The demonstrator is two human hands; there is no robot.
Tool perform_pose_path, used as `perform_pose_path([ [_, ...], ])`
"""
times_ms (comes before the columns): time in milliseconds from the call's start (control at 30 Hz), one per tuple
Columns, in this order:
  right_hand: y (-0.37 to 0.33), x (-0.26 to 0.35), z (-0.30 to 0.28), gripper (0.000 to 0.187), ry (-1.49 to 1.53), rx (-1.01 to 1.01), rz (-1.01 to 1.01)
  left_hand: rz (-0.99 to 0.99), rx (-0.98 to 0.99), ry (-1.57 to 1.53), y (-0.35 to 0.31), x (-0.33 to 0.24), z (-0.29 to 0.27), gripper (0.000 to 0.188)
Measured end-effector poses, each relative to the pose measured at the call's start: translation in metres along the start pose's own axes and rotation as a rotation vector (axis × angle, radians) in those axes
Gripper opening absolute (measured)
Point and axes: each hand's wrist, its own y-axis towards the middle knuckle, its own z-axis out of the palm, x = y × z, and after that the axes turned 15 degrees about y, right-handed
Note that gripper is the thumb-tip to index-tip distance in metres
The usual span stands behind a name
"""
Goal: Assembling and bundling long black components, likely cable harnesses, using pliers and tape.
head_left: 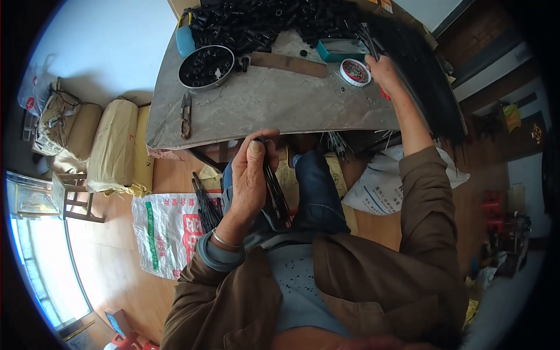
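My left hand (252, 175) is raised over my lap and grips a bundle of thin black rods (275, 189) that hang down toward my knees. My right hand (384, 71) reaches out over the grey worktable (262, 108) and pinches a few black rods (368, 39) beside a long sheaf of black rods (429, 76) that lies along the table's right side. Close to that hand are a small round tin (355, 72) and a teal box (339, 49).
A metal bowl of small black caps (206, 66) and a large heap of black tubes (262, 20) sit at the table's far end, with a wooden strip (289, 63) and shears (186, 114). White woven sacks (166, 230) lie on the wooden floor; wrapped bundles (114, 146) stand left.
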Motion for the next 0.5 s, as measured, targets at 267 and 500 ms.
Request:
perform_pose_path([
  [267, -0.014, 0.0, -0.007, 0.026, 0.225, 0.161, 0.109, -0.011, -0.03, 0.0, 0.001, -0.001, 0.008, 0.044],
  [500, -0.129, 0.073, 0.052, 0.019, 0.987, 0.575, 0.329, 0.015, -0.05, 0.028, 0.001, -0.01, 0.007, 0.045],
])
